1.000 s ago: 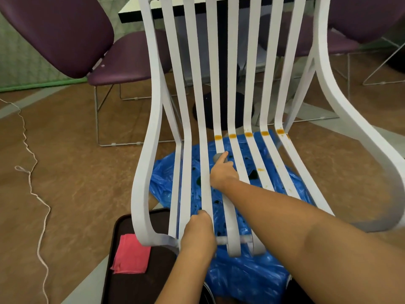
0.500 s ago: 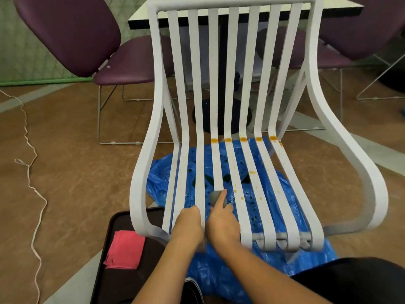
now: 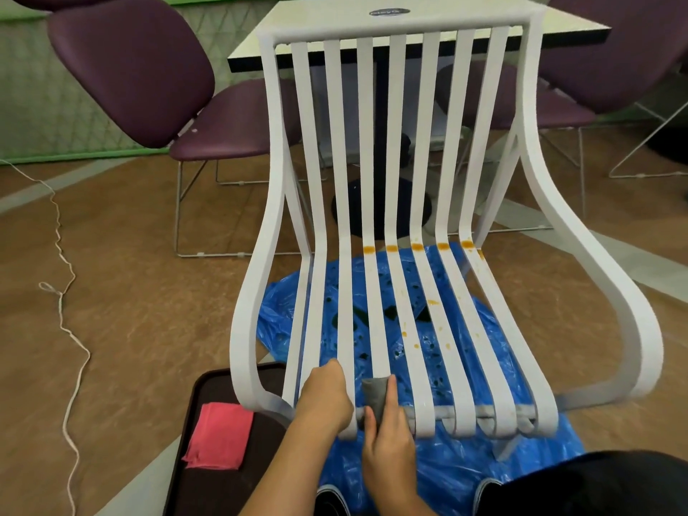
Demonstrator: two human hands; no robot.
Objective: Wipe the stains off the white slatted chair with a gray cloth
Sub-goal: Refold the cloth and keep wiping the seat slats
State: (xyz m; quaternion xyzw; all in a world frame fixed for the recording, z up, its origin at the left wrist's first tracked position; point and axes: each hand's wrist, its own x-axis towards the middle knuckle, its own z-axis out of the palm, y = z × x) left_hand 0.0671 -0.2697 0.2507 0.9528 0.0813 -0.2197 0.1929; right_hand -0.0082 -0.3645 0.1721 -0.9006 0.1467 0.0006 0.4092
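The gray cloth is pinched between thumb and forefinger of the right hand and pressed on a slat at the front edge of the white slatted chair. A neighbouring slat is gripped by the left hand, fingers curled round it. Orange stains are seen along the seat bend.

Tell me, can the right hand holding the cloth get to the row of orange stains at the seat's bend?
Probably yes. The right hand grips the gray cloth on a slat at its front end, and nothing lies on the slats between it and the orange stains.
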